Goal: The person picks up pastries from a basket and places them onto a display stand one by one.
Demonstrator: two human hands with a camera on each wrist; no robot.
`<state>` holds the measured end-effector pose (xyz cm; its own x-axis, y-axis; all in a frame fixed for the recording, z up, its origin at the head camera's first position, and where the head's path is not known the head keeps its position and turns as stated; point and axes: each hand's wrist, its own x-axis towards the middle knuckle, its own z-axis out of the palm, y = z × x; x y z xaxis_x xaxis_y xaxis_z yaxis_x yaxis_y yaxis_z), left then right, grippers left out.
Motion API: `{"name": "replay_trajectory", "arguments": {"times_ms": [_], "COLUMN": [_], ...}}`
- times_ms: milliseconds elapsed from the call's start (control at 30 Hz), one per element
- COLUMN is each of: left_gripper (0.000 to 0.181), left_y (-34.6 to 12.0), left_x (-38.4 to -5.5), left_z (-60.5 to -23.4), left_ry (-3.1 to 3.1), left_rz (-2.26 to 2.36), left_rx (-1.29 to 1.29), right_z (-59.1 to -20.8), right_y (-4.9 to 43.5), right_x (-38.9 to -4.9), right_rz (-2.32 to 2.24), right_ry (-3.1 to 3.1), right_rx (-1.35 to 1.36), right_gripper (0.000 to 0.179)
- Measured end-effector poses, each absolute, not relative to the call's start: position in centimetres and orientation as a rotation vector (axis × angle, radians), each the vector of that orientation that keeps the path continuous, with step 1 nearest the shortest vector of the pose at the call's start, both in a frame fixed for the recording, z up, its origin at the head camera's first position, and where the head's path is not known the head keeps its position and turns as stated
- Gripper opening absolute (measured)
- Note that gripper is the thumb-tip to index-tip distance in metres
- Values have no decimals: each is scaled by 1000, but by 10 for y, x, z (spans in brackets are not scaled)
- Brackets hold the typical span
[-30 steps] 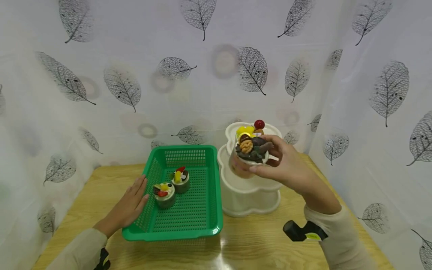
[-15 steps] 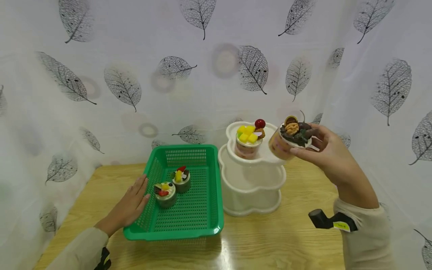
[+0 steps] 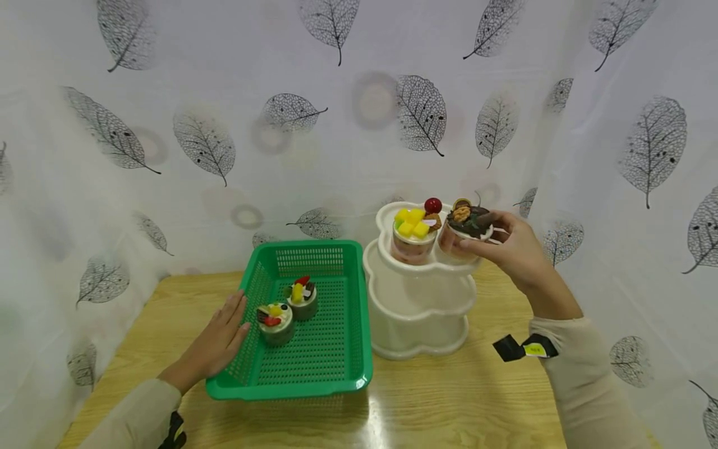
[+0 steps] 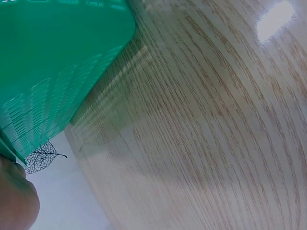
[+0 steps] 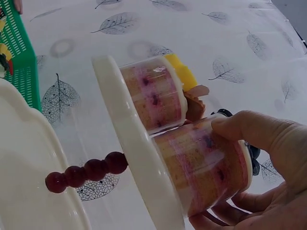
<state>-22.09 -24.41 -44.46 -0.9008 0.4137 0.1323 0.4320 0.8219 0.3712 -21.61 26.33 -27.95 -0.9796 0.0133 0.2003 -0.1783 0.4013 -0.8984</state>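
My right hand grips a clear dessert cup topped with dark chocolate pieces and a walnut. Its base meets the top tier of a white tiered stand, as the right wrist view shows. Beside it on that tier is another dessert cup, with yellow fruit cubes and a cherry on top. Straight fingers of my left hand rest against the left side of a green basket. Inside the basket sit two smaller cream-topped cups, a nearer one and a farther one.
The basket and stand are side by side on a wood-grain table. A post of dark red beads joins the stand's tiers. A white leaf-print curtain hangs behind and along both sides.
The chocolate-topped cup moved right with my right hand, clear of the fruit-topped cup. It then came back left and down onto the top tier. My left hand stays at the basket.
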Motion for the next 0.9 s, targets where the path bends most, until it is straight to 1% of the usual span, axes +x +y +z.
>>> {"name": "replay_trajectory", "arguments": {"times_ms": [100,233,500,767,900], "left_gripper": [60,60,61,60,60], "left_y": [-243,-243,-243,-244,-244], "left_x": [-221,-221,-221,-221,-221], "left_z": [-445,-444,-445,-447,-447], "left_ry": [-2957,-2940,-2960,-2972,-2980], "left_rz": [-610,-622,-637,-645,-640], "left_rx": [-684,-688,-675,-662,-666], "right_z": [-284,-288,-290,-292,-292], "right_y": [263,263,261,261,261], "right_x": [-220,-223,-225,-225,-224], "right_rz": [1646,1675,1610,1589,1544], "right_ry": [-2481,-2479,-2546,-2575,-2589], "right_rx": [153,160,146,171,172], "right_gripper": [43,45,55,49,49]}}
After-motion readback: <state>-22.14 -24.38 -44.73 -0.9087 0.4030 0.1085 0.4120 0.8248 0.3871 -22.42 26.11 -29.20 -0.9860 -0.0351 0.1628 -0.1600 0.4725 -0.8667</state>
